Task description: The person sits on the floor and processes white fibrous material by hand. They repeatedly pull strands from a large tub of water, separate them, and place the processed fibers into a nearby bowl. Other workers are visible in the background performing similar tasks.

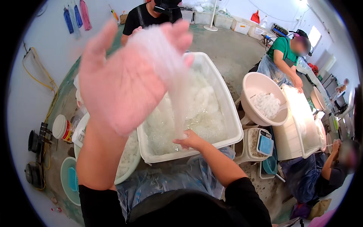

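My left hand (122, 88) is raised close to the camera, palm showing and fingers spread, slightly blurred. A band of wet white fibre (161, 54), resembling silk floss, lies across its fingers. From there the fibre hangs as a narrowing strand to my right hand (190, 140), whose fingers close on the lower end. Both hands are over a white plastic tub (170, 157). Water and more soaked white fibre (202, 99) fill the tub. My left hand and forearm hide its upper left part.
Left of the tub stands a pale green basin (135, 161) of white fibre. To the right, a pink basin (266, 82) holds white clumps beside a scale (265, 144). Co-workers stand opposite (133, 25) and at the right (280, 51), where another white tub (289, 142) stands.
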The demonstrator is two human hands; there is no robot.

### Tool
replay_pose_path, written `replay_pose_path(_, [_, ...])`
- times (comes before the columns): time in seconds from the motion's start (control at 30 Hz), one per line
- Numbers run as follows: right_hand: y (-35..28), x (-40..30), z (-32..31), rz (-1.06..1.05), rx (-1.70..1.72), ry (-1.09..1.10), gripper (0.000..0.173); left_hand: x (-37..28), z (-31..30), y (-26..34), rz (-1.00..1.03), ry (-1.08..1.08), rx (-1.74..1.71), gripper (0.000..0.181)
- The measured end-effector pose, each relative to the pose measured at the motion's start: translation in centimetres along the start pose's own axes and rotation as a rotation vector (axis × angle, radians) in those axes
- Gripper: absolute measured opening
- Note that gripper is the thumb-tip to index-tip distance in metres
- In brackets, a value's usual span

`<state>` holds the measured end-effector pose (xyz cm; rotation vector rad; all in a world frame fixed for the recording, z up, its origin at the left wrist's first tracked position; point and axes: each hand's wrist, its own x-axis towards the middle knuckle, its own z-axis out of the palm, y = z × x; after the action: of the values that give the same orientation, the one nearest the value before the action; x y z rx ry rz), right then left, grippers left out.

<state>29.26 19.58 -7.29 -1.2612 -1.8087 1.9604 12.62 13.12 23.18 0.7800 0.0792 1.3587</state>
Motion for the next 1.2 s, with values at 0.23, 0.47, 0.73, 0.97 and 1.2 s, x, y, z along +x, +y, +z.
replay_pose_path(0.23, [-14.2, -8.0, -8.7, -0.382, -0.317, 0.219, 0.021, -9.0, -15.5, -4.3, -0.410, 0.210, 0.483, 0.068])
replay_pose_path(0.47, [-18.8, -7.5, -4.9, -0.426, -0.721, 0.139, 0.026, -11.3, -23.4, -6.1, -0.808, 0.101, 1.590, 0.036])
replay_pose_path(0.73, [2.7, 10.2, -2.2, 0.066, -1.452, -0.256, 0.028, -12.6, -29.2, -12.8, -0.290, -0.093, 2.362, 0.024])
replay_pose_path(0.97, [12.2, 14.8, -1.9, 0.068, -1.668, -0.472, 0.027, -12.7, -28.9, -12.0, -0.348, 0.020, 2.111, 0.032])
replay_pose_path(1.2, [4.6, 13.9, -3.7, 0.190, -1.531, -0.307, 0.027, -12.9, -28.9, -12.1, -0.324, 0.047, 2.162, 0.041])
